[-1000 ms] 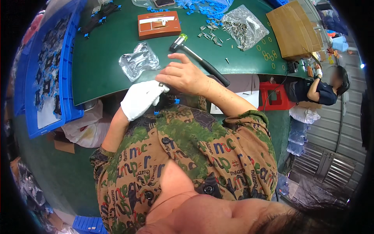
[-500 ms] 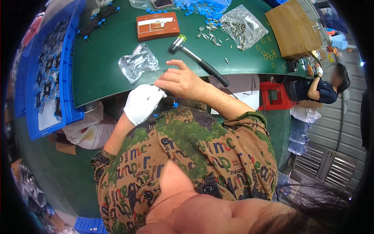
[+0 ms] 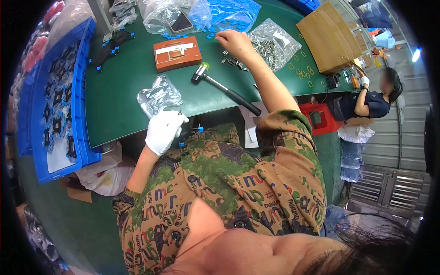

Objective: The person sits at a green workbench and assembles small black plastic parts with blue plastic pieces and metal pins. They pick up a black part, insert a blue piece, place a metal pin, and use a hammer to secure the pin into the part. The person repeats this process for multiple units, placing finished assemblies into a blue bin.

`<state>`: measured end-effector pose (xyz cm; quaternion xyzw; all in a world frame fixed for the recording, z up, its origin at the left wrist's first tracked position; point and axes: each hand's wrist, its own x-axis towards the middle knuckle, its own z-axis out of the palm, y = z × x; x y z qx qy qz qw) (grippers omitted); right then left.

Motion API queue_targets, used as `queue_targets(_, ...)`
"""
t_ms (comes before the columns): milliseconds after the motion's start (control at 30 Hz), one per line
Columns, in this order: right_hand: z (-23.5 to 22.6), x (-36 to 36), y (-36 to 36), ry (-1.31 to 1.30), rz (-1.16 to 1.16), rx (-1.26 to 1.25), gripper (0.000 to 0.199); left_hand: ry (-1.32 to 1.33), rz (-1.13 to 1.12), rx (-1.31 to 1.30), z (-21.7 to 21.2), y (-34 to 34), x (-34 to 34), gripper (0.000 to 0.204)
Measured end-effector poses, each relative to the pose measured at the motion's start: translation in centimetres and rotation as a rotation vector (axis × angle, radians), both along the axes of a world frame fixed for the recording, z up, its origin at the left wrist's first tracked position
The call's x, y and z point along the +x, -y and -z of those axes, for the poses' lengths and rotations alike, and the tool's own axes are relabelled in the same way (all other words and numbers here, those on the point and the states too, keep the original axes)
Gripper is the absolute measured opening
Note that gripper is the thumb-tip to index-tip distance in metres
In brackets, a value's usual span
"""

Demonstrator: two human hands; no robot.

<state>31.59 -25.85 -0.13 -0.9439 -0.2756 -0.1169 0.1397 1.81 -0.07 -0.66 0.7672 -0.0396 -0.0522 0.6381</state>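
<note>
Gripping a dark, blue-clipped part (image 3: 200, 129) just off the near edge of the green table (image 3: 114, 110), the gloved left hand (image 3: 165, 131) sits before the patterned shirt (image 3: 215, 160), while the bare right hand (image 3: 234, 43), loosely curled, hovers near blue pieces (image 3: 210, 35) and metal pins (image 3: 238, 63), whether holding anything I cannot tell.

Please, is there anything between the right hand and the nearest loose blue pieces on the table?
Nothing visible stands between the right hand and the nearest loose blue pieces; they lie just left of its fingertips.
</note>
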Motion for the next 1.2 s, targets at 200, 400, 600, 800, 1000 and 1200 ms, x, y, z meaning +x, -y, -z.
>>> queue_targets(200,1.1,3.5,-3.8,-0.053,-0.005,-0.252,0.03,0.048,0.016,0.037,0.4,-0.2,-0.1,0.025)
queue_targets(400,1.5,4.6,-3.1,-0.096,-0.16,-0.311,0.027,0.121,0.031,0.067,1.0,-0.3,0.0,0.025)
queue_targets(600,1.5,5.5,-1.0,-0.161,-0.264,-0.215,0.028,0.187,0.049,0.105,1.1,-0.3,0.2,0.026)
queue_targets(800,-1.1,4.2,-1.2,-0.157,-0.186,-0.302,0.027,0.167,0.046,0.109,1.0,-0.4,0.1,0.025)
queue_targets(1000,-0.3,4.7,-1.4,-0.084,-0.276,-0.439,0.028,0.124,0.045,0.073,0.9,-0.3,0.0,0.024)
queue_targets(1200,0.0,6.0,-2.1,-0.124,-0.284,-0.484,0.028,0.117,0.041,0.098,0.7,-0.2,0.0,0.023)
